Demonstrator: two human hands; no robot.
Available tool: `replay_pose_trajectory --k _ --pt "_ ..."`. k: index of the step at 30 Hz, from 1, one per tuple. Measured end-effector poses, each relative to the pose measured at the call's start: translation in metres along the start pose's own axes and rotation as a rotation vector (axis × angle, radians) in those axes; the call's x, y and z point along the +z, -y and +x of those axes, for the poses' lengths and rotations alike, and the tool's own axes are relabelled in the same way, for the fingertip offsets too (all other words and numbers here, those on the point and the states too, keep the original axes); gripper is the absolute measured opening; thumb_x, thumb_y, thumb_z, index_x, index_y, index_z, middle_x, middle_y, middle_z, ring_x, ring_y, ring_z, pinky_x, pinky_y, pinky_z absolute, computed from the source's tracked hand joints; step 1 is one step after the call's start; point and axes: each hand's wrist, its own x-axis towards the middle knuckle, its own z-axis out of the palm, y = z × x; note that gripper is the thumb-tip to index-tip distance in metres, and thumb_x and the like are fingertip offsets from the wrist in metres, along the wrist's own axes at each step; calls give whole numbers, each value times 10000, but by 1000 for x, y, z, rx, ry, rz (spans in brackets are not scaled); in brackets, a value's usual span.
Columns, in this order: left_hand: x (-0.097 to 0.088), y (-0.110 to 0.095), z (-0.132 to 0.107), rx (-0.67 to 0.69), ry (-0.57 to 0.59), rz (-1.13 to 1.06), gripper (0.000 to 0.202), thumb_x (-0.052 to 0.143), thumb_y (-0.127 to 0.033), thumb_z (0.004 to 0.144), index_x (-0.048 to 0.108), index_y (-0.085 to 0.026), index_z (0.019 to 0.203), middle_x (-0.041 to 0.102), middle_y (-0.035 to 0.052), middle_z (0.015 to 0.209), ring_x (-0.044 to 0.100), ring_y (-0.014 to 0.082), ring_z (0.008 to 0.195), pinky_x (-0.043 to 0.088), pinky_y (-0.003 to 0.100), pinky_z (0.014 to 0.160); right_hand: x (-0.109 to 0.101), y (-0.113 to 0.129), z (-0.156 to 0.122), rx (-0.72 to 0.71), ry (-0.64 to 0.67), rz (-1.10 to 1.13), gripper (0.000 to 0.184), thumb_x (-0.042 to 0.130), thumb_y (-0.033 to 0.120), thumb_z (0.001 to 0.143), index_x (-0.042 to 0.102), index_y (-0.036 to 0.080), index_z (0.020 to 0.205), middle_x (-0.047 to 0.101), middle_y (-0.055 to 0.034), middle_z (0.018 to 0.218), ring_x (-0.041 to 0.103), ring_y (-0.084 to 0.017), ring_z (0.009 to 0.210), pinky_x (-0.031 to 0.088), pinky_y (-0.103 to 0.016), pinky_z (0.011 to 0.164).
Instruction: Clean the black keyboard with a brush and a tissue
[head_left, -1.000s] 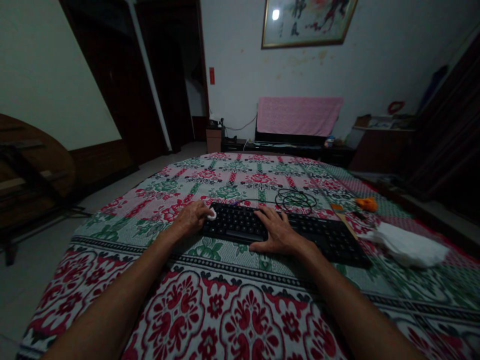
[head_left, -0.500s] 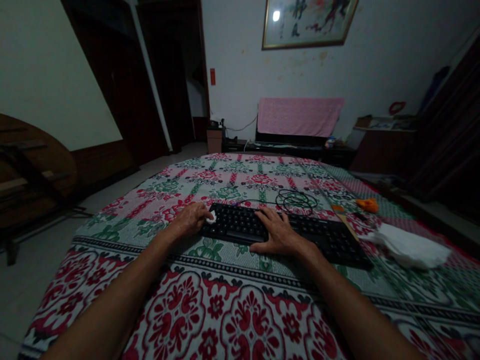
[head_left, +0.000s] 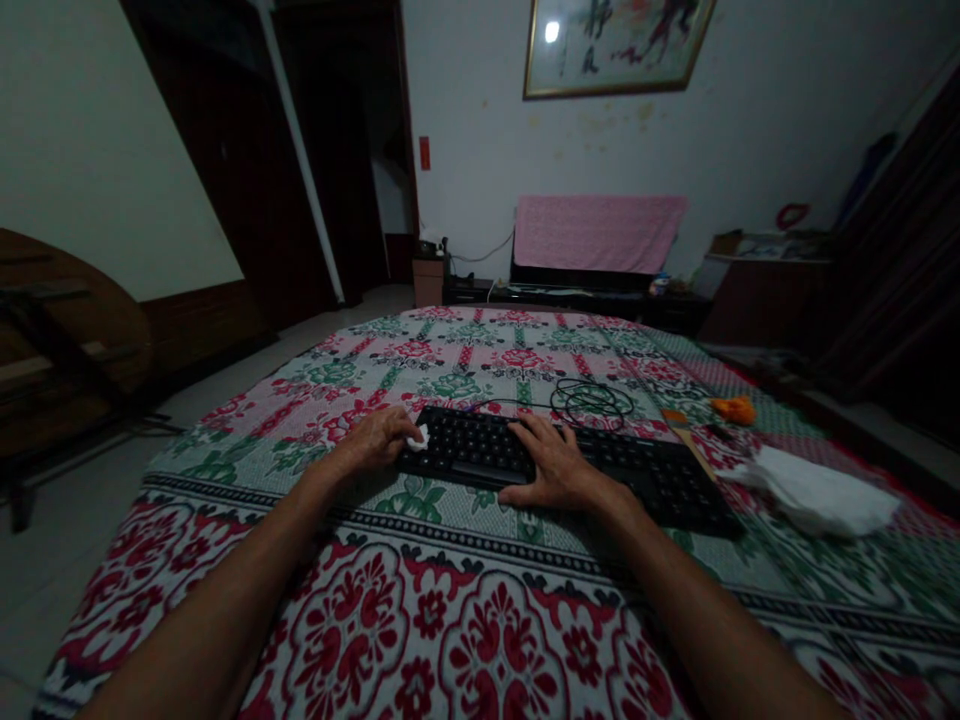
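Note:
A black keyboard (head_left: 480,450) lies across the patterned tablecloth (head_left: 420,530), its right end nearer to me. At the keyboard's left end, my left hand (head_left: 379,438) is closed on a small white tissue (head_left: 418,438), which touches the left-hand keys. My right hand (head_left: 553,465) rests over the middle of the keyboard with fingers spread and thumb out towards the near edge. Keys beneath the right palm are hidden. A thin black cable (head_left: 592,402) lies coiled behind the keyboard.
To the right lie a white pack of tissues (head_left: 821,492), an orange crumpled item (head_left: 733,410) and a flat brush-like tool (head_left: 686,432) partly behind the keyboard. Beyond the table, a pink towel (head_left: 600,232) covers a screen. A folded round table (head_left: 67,330) leans at the left.
My left hand, with the tissue, has shifted slightly left along the keyboard's left end. My right hand stays in place on the keys.

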Motion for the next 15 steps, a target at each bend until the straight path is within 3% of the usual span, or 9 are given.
replay_pose_trajectory --k 6,11,15 --pt "-7 2 -2 -46 -14 20 307 477 -60 690 713 -181 845 577 35 784 528 150 739 412 267 688 -1 0 -1 0 7 7 1066 616 712 568 290 151 1414 193 -169 1497 155 -358 1364 65 -592 1077" --pt "-6 -15 5 28 89 45 337 464 -63 689 719 -225 838 583 25 807 529 146 768 414 257 718 -2 2 -1 11 9 3 1063 617 713 568 287 163 1416 178 -170 1502 152 -360 1365 67 -590 1079" --pt "-8 -9 1 -35 114 14 330 467 -74 690 724 -215 841 603 30 813 549 149 758 415 253 697 -2 1 -1 9 13 10 1065 614 716 569 278 172 1421 176 -168 1503 139 -365 1367 66 -602 1073"
